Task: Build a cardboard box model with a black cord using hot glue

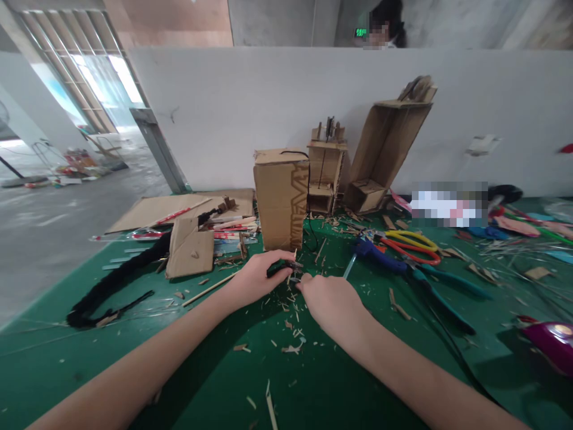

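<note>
Just in front of an upright cardboard box, my two hands meet over the green table. My left hand is closed, thumb and fingers pinching a small black object whose kind I cannot make out. A thin pale sliver of wood sticks up beside its tip. My right hand is closed too, knuckles up, its fingertips close to the black object. A bit of grey metal shows at those fingertips, but the rest of what they hold is hidden. Wood shavings lie scattered below both hands.
Right of my hands lie a blue glue gun, teal-handled pliers and yellow-and-orange-handled tools. Two cardboard structures stand against the white partition. On the left are a black fuzzy strip and a cardboard piece.
</note>
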Action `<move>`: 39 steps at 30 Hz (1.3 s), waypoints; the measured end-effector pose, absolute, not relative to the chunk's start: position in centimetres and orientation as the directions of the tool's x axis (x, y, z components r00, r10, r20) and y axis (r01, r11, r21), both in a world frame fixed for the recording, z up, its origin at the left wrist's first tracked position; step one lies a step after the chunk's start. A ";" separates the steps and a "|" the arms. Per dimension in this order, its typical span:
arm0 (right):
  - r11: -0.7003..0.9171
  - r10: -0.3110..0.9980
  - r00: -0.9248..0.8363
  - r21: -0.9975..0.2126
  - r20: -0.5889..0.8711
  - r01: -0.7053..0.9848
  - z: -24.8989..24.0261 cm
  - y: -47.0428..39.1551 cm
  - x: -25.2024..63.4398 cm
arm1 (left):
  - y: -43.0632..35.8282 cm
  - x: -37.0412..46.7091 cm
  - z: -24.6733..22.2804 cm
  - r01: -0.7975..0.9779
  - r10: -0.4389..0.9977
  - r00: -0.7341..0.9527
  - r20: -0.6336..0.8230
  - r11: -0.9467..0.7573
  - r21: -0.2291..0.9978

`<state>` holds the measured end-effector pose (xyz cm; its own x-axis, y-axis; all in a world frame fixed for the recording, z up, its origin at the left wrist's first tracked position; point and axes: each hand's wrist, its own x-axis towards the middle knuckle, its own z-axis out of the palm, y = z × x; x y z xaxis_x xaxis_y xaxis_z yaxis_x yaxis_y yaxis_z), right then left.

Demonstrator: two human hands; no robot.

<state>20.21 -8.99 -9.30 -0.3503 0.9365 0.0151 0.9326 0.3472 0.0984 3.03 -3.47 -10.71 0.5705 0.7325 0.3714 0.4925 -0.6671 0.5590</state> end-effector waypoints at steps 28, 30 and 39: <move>0.323 0.942 -0.332 0.134 0.046 0.937 -8.8 -9.2 20.1 | -3.7 2.8 -10.1 0.432 0.740 0.558 0.375 -0.645 0.630; 0.327 0.943 -0.332 0.127 0.018 0.936 -8.8 -9.1 20.0 | -3.8 2.9 -10.2 0.424 0.750 0.540 0.382 -0.635 0.646; 0.356 0.933 -0.361 0.127 0.012 0.926 -8.9 -9.5 19.8 | -3.9 3.0 -10.2 0.373 0.711 0.538 0.453 -0.683 0.629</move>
